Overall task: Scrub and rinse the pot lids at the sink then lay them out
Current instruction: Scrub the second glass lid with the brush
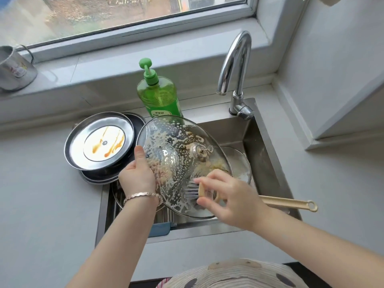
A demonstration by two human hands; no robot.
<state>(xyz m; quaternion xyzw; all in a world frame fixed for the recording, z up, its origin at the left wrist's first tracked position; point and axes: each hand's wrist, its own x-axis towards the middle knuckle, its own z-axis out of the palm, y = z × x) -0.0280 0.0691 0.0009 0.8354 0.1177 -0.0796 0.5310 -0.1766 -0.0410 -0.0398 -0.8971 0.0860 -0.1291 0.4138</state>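
Grey counter (pixel 41 204), steel sink (pixel 268 129), window (pixel 124 9); left hand (pixel 138 173) grips lid (pixel 176 146), right hand (pixel 230 200) grips brush (pixel 286 202).

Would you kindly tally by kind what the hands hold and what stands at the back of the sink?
Glass lid: 1, in the left hand
Brush: 1, in the right hand
Soap bottle: 1
Tap: 1
Total: 4

green soap bottle (pixel 158 94), metal mug (pixel 14 69), window (pixel 124 9)
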